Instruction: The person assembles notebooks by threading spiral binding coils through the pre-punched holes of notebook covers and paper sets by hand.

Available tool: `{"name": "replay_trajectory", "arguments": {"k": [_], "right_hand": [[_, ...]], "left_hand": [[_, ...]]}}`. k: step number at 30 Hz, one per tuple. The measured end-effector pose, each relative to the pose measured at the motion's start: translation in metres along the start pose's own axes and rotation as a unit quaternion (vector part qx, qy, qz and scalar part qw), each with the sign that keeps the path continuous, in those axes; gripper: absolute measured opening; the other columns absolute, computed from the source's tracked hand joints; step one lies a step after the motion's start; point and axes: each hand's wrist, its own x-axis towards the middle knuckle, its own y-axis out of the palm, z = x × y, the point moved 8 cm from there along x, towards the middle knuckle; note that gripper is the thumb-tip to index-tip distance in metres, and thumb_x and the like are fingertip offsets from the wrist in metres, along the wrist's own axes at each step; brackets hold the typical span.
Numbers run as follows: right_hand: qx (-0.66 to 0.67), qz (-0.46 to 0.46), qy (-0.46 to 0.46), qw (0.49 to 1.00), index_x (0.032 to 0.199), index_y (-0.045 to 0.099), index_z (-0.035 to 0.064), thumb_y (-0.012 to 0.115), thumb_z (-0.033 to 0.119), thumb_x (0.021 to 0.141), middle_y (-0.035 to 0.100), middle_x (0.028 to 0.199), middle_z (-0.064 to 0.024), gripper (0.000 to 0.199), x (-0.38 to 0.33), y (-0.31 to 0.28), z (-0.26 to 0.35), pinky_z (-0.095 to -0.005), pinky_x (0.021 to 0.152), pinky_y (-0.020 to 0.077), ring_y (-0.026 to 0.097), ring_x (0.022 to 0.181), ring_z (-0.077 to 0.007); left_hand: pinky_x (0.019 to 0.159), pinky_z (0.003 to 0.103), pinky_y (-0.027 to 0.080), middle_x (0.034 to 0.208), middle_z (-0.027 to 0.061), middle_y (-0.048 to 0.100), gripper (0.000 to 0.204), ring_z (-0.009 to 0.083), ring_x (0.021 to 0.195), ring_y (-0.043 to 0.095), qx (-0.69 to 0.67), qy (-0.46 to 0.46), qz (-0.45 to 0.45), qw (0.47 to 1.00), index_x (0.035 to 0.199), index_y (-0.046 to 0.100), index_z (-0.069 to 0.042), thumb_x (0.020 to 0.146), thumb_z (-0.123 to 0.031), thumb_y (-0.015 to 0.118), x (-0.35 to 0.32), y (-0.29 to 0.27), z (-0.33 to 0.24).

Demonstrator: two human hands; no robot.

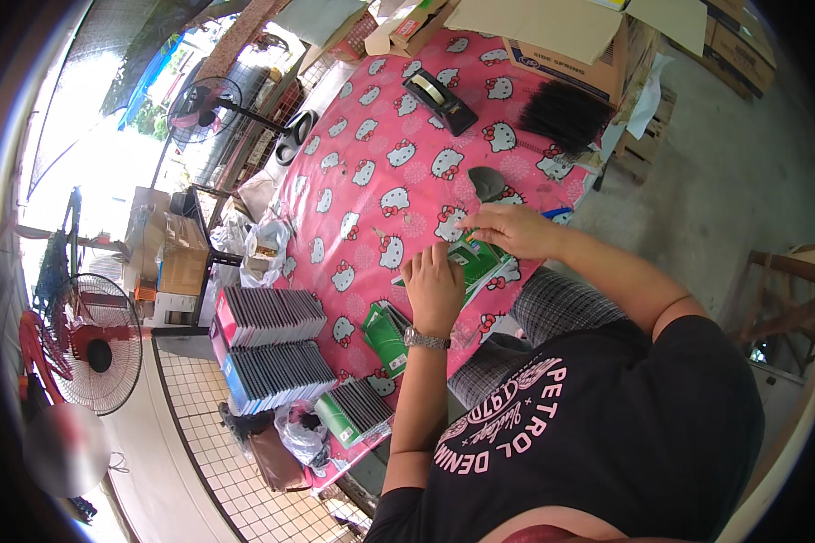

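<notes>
In front of me, several green-covered notebooks [478, 263] lie in a pile near the table's right edge. My left hand [436, 285], with a metal watch on the wrist, has its fingers bent over the pile's left side and closed at the edge. Above the upper side of the pile, my right hand [514, 228] holds its thumb and fingertips pinched together; what sits between them is too small to make out. More green notebooks [386, 337] lie fanned beside my left forearm. A dark grey bowl-like piece [486, 184] sits just beyond my right hand.
Stacked notebooks with pink [272, 317], blue [276, 374] and green [355, 412] covers line the table's left end. Farther back are a tape dispenser [440, 101], a heap of thin black coils [564, 118] and a cardboard box [566, 68]. A fan [95, 348] stands at left.
</notes>
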Motion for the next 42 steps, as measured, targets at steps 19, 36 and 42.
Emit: {"name": "replay_trajectory", "arguments": {"k": [19,36,42], "right_hand": [[0.003,0.036,-0.098,0.995,0.103,0.067,0.0096,0.068,0.008,0.083,0.06,0.098,-0.0057,0.02,0.005,0.011,0.022,-0.0429,0.082,0.0482,0.062,0.097,-0.0287],[-0.016,0.302,-0.018,0.953,0.118,0.052,0.004,0.067,0.011,0.086,0.06,0.114,-0.0165,0.036,0.02,0.01,0.028,-0.0452,0.087,0.0499,0.061,0.105,-0.0367],[0.067,0.246,-0.008,0.967,0.113,0.056,0.0019,0.066,0.009,0.087,0.062,0.111,-0.0173,0.029,0.023,0.018,0.015,-0.0431,0.086,0.0494,0.06,0.108,-0.035]], "left_hand": [[0.101,0.052,0.037,0.1,0.0179,0.058,0.025,0.0374,0.102,0.056,0.015,-0.008,-0.044,0.999,0.106,0.053,-0.001,0.094,-0.022,0.059,-0.013,-0.006,-0.007],[0.108,0.05,0.033,0.105,0.0101,0.064,0.032,0.0295,0.103,0.059,0.003,0.007,-0.003,1.0,0.117,0.054,-0.005,0.09,-0.02,0.065,-0.012,0.001,-0.016],[0.113,0.053,0.027,0.105,0.0089,0.064,0.032,0.029,0.107,0.058,0.023,-0.03,-0.069,0.997,0.118,0.056,-0.006,0.09,-0.019,0.064,-0.015,-0.01,-0.02]]}}
